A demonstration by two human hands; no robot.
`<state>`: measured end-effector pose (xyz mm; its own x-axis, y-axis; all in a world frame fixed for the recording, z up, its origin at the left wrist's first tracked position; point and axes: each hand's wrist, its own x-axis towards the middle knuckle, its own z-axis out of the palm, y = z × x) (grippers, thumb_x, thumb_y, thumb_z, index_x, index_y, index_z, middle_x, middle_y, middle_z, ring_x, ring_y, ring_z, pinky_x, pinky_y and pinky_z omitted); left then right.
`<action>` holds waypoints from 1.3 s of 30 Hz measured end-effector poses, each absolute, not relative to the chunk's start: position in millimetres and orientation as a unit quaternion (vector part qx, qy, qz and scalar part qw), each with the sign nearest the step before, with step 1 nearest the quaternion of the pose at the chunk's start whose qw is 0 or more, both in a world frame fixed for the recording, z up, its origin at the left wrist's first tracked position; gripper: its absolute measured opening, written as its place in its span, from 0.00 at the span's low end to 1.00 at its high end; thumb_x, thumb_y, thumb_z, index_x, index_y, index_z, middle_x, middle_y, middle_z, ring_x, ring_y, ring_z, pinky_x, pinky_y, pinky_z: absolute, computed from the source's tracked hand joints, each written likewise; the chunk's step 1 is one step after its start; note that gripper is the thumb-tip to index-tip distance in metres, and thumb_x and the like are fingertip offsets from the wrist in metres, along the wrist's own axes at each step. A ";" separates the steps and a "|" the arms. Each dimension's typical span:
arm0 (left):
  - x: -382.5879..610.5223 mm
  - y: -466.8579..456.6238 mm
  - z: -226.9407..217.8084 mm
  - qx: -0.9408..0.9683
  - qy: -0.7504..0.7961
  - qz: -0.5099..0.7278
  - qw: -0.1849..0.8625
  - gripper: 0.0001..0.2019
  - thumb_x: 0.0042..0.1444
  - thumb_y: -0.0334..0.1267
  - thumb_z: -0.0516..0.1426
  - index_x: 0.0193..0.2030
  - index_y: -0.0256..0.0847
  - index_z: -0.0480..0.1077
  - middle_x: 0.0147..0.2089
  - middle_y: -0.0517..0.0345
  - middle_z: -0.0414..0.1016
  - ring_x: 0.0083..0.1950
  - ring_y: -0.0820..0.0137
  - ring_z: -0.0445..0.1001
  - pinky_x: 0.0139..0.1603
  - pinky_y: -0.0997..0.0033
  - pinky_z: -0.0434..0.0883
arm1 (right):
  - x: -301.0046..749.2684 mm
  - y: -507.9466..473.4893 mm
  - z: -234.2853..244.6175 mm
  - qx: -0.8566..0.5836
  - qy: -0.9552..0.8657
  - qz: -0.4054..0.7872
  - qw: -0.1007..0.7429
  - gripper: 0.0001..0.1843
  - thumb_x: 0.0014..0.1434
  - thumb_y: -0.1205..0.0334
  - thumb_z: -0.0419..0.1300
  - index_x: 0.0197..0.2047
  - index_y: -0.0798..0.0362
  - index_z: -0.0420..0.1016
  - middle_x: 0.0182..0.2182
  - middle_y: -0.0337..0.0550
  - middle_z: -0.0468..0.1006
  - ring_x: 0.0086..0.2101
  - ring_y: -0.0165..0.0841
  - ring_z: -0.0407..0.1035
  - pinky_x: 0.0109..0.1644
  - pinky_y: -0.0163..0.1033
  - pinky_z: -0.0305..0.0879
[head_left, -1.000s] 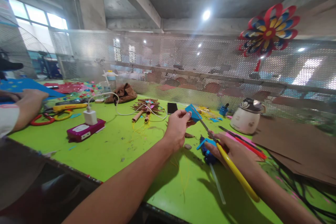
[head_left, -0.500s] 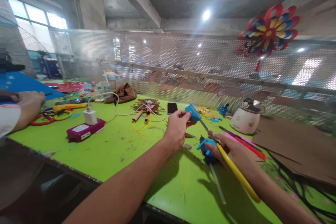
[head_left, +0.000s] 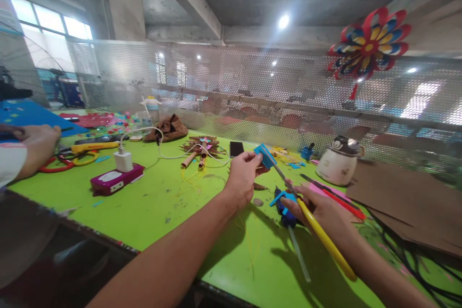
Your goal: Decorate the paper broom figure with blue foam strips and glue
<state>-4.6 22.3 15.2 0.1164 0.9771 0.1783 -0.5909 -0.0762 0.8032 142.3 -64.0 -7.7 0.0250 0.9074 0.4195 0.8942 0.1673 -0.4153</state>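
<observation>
My left hand (head_left: 243, 177) pinches a small piece of blue paper (head_left: 264, 155) between thumb and fingers, above the table. My right hand (head_left: 311, 204) grips a pair of scissors (head_left: 325, 239) with yellow handles, and their blades reach the paper's lower right edge. How far the blades are apart I cannot tell. Under my right hand lies a dark blue glue gun (head_left: 288, 219) with a translucent glue stick (head_left: 299, 255) coming out of it. Light blue strips show close to my right fingers; whether these touch them is unclear.
On the green table (head_left: 155, 231) sit a purple power strip (head_left: 117, 179), a brown paper figure (head_left: 202, 147) and a white kettle (head_left: 337, 161). Brown cardboard (head_left: 407, 197) and red-handled scissors (head_left: 344, 202) lie right. Another person's hand (head_left: 39, 147) works at far left.
The blue paper has turned slightly, and the scissor blades now overlap its edge a little more. Both my hands stay almost in place.
</observation>
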 end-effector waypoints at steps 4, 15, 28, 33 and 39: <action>-5.2 22.5 15.0 0.391 0.249 0.616 0.636 0.05 0.50 0.26 0.56 0.25 0.34 0.64 0.26 0.56 0.71 0.26 0.75 0.71 0.32 0.72 0.70 | 143.1 -62.1 -10.7 -0.629 -0.708 0.002 0.320 0.21 0.54 0.46 0.55 0.40 0.54 0.76 0.18 0.36 0.69 0.20 0.29 0.62 0.21 0.31 0.54; -6.1 26.0 12.8 0.393 0.247 0.614 0.639 0.06 0.49 0.27 0.57 0.23 0.34 0.65 0.24 0.57 0.69 0.25 0.75 0.69 0.33 0.70 0.69 | 142.7 -61.9 -13.3 -0.630 -0.703 0.026 0.329 0.20 0.55 0.46 0.54 0.39 0.52 0.75 0.19 0.37 0.70 0.20 0.30 0.62 0.23 0.33 0.55; -6.6 21.6 12.7 0.414 0.277 0.580 0.645 0.08 0.49 0.27 0.57 0.23 0.36 0.63 0.23 0.58 0.68 0.25 0.76 0.69 0.31 0.73 0.69 | 145.4 -57.9 -14.9 -0.622 -0.716 0.014 0.315 0.21 0.56 0.46 0.52 0.39 0.54 0.75 0.21 0.40 0.72 0.22 0.31 0.63 0.24 0.33 0.57; -6.5 23.5 11.4 0.421 0.270 0.581 0.641 0.08 0.49 0.28 0.57 0.23 0.36 0.62 0.24 0.58 0.68 0.26 0.75 0.70 0.32 0.72 0.69 | 148.8 -54.4 -20.3 -0.616 -0.716 0.036 0.326 0.20 0.56 0.48 0.54 0.41 0.53 0.75 0.24 0.41 0.75 0.24 0.32 0.65 0.25 0.34 0.59; -7.0 23.8 12.4 0.416 0.284 0.572 0.647 0.08 0.49 0.27 0.57 0.22 0.36 0.62 0.23 0.57 0.68 0.26 0.74 0.70 0.32 0.72 0.69 | 152.6 -51.0 -25.6 -0.608 -0.714 0.051 0.342 0.19 0.55 0.47 0.54 0.40 0.52 0.75 0.21 0.39 0.74 0.21 0.31 0.65 0.23 0.33 0.58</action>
<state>-7.0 23.8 12.4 0.1836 0.9771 0.1079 -0.5047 -0.0005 0.8633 152.6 -51.0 -25.6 -0.0260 0.9038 0.4271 0.8339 0.2552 -0.4893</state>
